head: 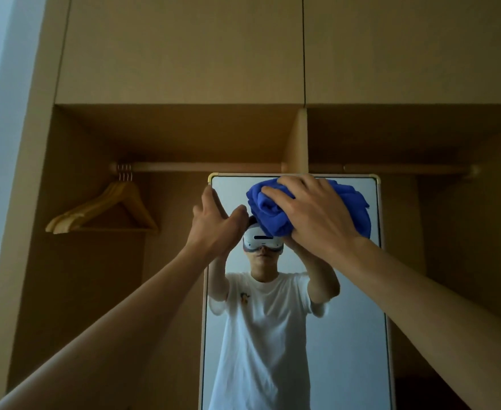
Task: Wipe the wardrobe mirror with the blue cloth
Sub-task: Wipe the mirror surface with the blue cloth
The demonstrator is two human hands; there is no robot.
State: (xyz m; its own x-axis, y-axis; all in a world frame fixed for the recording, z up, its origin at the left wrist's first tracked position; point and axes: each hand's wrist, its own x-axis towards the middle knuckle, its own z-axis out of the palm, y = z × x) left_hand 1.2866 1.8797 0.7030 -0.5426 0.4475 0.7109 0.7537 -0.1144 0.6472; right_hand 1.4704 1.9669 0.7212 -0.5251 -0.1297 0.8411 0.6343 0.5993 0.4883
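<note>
A tall mirror (359, 335) with a pale frame stands inside the open wardrobe, reflecting a person in a white T-shirt. My right hand (311, 211) presses a bunched blue cloth (273, 211) against the glass near the mirror's top edge, with its fingers spread over the cloth and curled into it. At the mirror's upper left my left hand (216, 220) grips the frame edge, fingers behind the edge and thumb in front of the glass. Both forearms reach up from the bottom corners.
A wooden hanging rail (202, 167) runs just above the mirror, with several wooden hangers (107, 208) at its left end. A vertical wardrobe divider (299, 137) stands behind the mirror's top. Closed upper cabinet doors (184, 48) sit overhead.
</note>
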